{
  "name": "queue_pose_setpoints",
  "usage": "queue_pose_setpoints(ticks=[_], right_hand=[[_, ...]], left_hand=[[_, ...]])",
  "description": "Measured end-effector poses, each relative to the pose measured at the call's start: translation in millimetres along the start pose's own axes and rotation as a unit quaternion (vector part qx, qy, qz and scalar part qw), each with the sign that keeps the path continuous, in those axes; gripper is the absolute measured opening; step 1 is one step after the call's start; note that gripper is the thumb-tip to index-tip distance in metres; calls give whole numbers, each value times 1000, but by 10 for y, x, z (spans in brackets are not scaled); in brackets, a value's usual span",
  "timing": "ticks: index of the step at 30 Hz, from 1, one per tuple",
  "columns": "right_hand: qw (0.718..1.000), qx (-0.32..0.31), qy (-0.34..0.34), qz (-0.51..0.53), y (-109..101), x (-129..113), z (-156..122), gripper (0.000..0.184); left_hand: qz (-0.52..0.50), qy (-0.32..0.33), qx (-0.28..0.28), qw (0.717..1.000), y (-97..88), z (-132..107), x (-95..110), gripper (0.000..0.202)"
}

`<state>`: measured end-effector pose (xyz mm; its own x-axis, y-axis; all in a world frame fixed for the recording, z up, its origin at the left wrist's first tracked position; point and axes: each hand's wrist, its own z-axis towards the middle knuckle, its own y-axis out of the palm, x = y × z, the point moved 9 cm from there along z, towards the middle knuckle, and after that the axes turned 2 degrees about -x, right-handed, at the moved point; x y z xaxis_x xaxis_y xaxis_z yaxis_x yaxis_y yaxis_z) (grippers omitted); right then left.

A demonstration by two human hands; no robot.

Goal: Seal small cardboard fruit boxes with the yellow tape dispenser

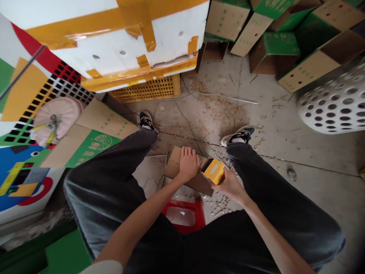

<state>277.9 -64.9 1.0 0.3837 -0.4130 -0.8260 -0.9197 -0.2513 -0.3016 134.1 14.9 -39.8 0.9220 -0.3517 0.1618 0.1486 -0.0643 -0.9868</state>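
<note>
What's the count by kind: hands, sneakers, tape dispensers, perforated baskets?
Hands: 2 (left hand, right hand)
Sneakers: 2 (left sneaker, right sneaker)
Tape dispensers: 1 (yellow tape dispenser)
Perforated baskets: 1 (white perforated basket)
Total: 6

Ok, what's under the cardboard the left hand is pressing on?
The cardboard hides whatever lies directly beneath the left hand, so that can't be seen. Around its edges show the concrete floor, scattered shell-like bits and a red plastic item.
</note>
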Motion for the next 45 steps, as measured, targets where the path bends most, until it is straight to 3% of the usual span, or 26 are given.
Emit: queue_pose_setpoints(ticks=[3,9,17,28,34,40,45], right_hand=[[1000,13,-15,14,3,3,-2,36],[996,-11,-41,82,47,-60,50,52],[994,-16,-73,79,57,-219,39,38],[978,184,-86,-42,27,-218,225,44],[975,197,-61,-79,29,-236,155,50],[958,271,-1,-97,2,-273,157,55],[966,244,-40,-79,32,-309,233,51]], left_hand=[[0,-6,-10,1000,43,13,25,30],[2,8,-24,1000,46,20,56,31],[-8,-2,13,1000,-6,39,25,27],[0,23,-17,1000,88,67,6,28],[-13,19,-11,1000,52,63,2,29],[-25,21,-10,999,14,28,-3,31],[-41,29,-6,999,52,34,7,30]])
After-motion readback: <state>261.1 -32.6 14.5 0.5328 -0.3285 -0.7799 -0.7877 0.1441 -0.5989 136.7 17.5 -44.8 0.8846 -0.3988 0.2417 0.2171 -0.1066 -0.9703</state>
